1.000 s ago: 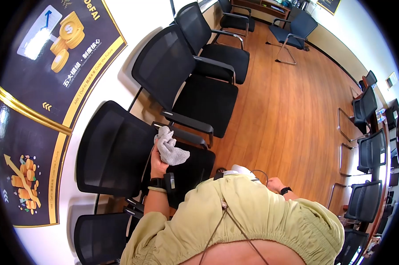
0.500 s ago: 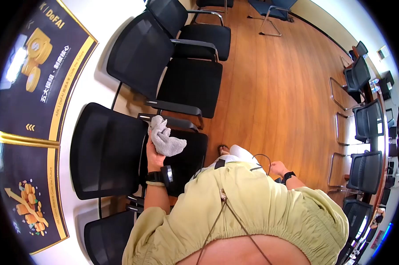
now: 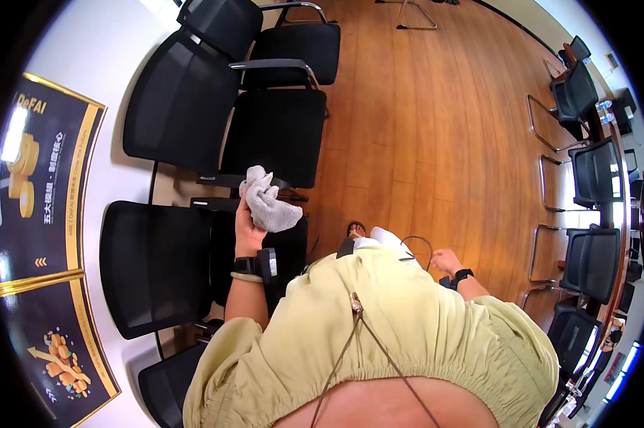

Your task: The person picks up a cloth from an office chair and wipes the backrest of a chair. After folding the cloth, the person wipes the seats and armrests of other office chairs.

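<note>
A crumpled grey cloth [image 3: 273, 210] is gripped in my left hand [image 3: 247, 232], and its loose end hangs out past my fingers. Below that hand is a black chair [image 3: 154, 267], its seat partly hidden by my forearm and the cloth. Beside the cloth lie the dark armrests [image 3: 218, 180] of this chair and its neighbour; contact with them is not clear. My right hand [image 3: 447, 262] hangs at my other side over the wood floor, its fingers curled in, with nothing visible in them. A thin black cable [image 3: 423, 246] loops close to it.
More black chairs [image 3: 275, 135] line the white wall on the left, below framed posters [image 3: 47, 178]. On the right, several chairs [image 3: 593, 171] stand along a long table [image 3: 621, 235]. Wooden floor [image 3: 422, 128] runs between the two rows.
The view has shifted forward along the chair row, so the chairs and posters sit lower and further left. The cloth remains in my left hand, slightly higher in view.
</note>
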`<action>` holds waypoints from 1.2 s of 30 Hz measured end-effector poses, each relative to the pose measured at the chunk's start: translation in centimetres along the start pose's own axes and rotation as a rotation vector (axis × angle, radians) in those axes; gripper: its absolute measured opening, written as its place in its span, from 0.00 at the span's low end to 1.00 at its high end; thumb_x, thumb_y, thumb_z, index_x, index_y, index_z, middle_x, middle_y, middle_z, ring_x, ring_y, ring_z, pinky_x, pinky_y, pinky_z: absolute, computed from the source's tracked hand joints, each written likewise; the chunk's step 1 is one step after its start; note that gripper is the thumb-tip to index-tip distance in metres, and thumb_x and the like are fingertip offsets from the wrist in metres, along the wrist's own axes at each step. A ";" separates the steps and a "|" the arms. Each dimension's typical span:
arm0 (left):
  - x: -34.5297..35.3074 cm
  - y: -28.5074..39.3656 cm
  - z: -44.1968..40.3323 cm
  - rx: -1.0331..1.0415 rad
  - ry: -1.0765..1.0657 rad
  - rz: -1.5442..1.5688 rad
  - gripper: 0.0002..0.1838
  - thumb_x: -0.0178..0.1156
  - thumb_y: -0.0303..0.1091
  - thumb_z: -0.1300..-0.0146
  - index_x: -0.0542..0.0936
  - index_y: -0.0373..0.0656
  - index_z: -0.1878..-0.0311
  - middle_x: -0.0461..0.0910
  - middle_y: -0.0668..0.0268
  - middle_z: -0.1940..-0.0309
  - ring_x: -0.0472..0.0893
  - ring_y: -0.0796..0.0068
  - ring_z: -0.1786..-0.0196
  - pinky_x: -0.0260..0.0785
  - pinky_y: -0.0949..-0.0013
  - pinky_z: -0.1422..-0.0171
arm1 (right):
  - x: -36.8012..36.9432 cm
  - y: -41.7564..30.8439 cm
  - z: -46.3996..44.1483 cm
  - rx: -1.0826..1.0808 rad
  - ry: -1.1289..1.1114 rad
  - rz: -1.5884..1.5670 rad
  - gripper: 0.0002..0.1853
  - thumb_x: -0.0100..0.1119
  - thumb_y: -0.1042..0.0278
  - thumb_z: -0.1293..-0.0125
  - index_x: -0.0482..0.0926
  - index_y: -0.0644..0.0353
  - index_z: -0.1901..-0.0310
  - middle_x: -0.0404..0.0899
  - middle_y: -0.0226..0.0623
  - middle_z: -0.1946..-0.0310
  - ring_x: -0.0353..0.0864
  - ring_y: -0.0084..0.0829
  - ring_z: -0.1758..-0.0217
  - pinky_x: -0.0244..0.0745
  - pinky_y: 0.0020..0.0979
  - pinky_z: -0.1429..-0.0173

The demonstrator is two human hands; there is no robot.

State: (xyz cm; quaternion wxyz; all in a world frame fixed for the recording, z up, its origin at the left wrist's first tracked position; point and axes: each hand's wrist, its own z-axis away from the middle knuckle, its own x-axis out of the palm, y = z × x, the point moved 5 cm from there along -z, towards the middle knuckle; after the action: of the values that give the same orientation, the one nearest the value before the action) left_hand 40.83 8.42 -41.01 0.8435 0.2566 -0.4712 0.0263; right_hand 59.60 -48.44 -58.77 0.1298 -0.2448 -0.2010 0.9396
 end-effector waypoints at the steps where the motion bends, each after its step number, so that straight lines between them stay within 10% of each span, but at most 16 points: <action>1: 0.7 -0.9 -1.0 -0.011 0.000 0.003 0.23 0.47 0.48 0.26 0.73 0.44 0.38 0.78 0.63 0.43 0.79 0.61 0.43 0.72 0.54 0.37 | -0.9 0.4 -0.3 -0.044 0.009 -0.025 0.11 0.56 0.68 0.39 0.83 0.63 0.57 0.83 0.33 0.71 0.81 0.24 0.71 0.71 0.26 0.70; 6: 2.1 -3.8 -5.5 -0.047 0.058 -0.054 0.22 0.48 0.48 0.27 0.75 0.44 0.40 0.80 0.63 0.45 0.79 0.60 0.43 0.72 0.54 0.38 | -4.7 3.7 -1.3 0.063 0.055 -0.445 0.13 0.57 0.68 0.38 0.82 0.63 0.53 0.85 0.35 0.67 0.83 0.25 0.69 0.70 0.25 0.72; 12: 2.7 -5.9 -8.0 -0.169 0.196 -0.073 0.20 0.58 0.47 0.32 0.78 0.44 0.45 0.82 0.62 0.50 0.81 0.60 0.48 0.74 0.54 0.40 | -6.0 8.6 -5.0 -0.123 0.080 0.020 0.14 0.58 0.68 0.38 0.82 0.63 0.53 0.85 0.35 0.65 0.84 0.28 0.68 0.74 0.31 0.68; 18: -0.6 -7.6 -11.8 -0.308 0.287 -0.273 0.17 0.62 0.39 0.36 0.79 0.41 0.47 0.83 0.60 0.54 0.83 0.61 0.51 0.74 0.55 0.40 | -5.4 2.8 -0.6 0.229 0.151 -0.351 0.12 0.58 0.67 0.38 0.83 0.64 0.57 0.85 0.38 0.62 0.84 0.31 0.61 0.79 0.35 0.59; 21: -0.8 -8.1 -14.2 -0.377 0.280 -0.358 0.11 0.62 0.33 0.36 0.80 0.39 0.53 0.83 0.59 0.55 0.83 0.63 0.53 0.76 0.59 0.45 | -5.7 1.6 -0.9 0.211 0.162 -0.265 0.10 0.57 0.72 0.39 0.82 0.62 0.56 0.82 0.33 0.70 0.79 0.25 0.73 0.71 0.27 0.71; 32: -4.3 -4.7 -33.7 -0.441 0.304 -0.929 0.11 0.64 0.24 0.45 0.82 0.43 0.57 0.80 0.65 0.62 0.80 0.66 0.57 0.73 0.60 0.56 | -13.3 -9.3 -7.8 0.187 0.195 -0.270 0.09 0.57 0.74 0.40 0.83 0.63 0.60 0.82 0.35 0.69 0.80 0.25 0.70 0.72 0.26 0.69; 36: 16.4 4.4 -39.3 -0.062 0.082 -1.101 0.14 0.62 0.24 0.42 0.81 0.41 0.51 0.82 0.67 0.64 0.80 0.73 0.62 0.74 0.66 0.56 | -17.5 -15.7 -9.0 0.256 0.154 -0.395 0.15 0.51 0.67 0.31 0.78 0.60 0.47 0.84 0.32 0.57 0.81 0.22 0.60 0.74 0.26 0.57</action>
State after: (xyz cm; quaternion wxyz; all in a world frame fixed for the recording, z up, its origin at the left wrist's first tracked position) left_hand 79.33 27.00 -42.60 0.7574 0.4387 -0.2349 -0.4227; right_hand 81.35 -37.70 -51.87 0.3559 -0.2532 -0.1137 0.8923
